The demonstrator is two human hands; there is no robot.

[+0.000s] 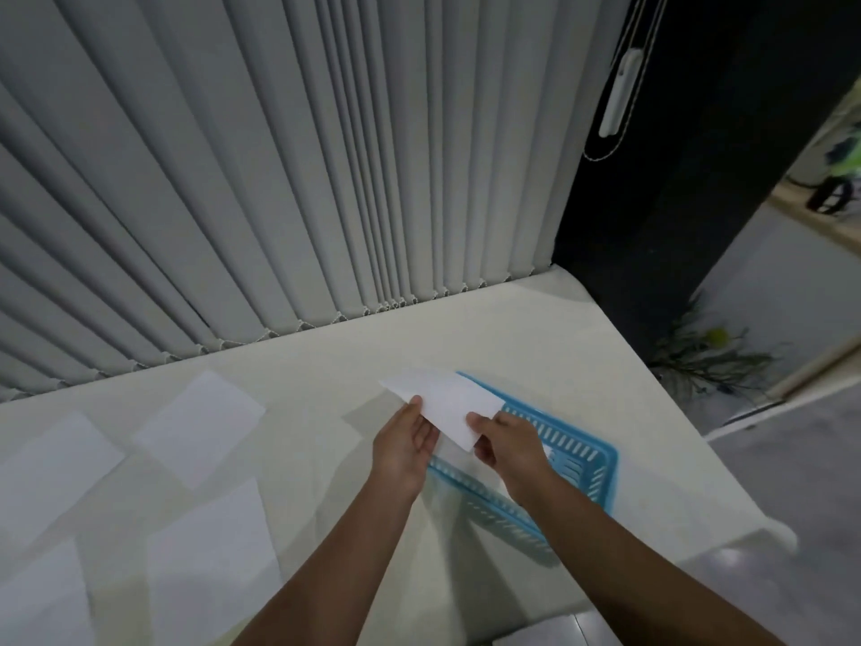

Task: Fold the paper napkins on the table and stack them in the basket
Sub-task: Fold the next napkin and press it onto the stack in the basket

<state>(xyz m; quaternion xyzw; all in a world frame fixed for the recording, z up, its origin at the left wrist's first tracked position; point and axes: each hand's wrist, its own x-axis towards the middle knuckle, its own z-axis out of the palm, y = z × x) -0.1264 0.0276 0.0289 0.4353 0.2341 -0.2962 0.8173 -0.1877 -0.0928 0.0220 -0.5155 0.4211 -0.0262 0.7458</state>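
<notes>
A folded white napkin hangs in the air over the left end of the blue slotted basket. My left hand pinches its near left edge and my right hand pinches its lower right corner. Both hands are above the basket's left part. Something pale lies inside the basket under my hands, mostly hidden. Several flat, unfolded white napkins lie on the cream table to the left: one toward the back, one at the far left, one near the front.
Grey vertical blinds hang right behind the table's far edge. The table's right edge runs diagonally just past the basket, with grey floor beyond. A dark wall panel stands at the back right.
</notes>
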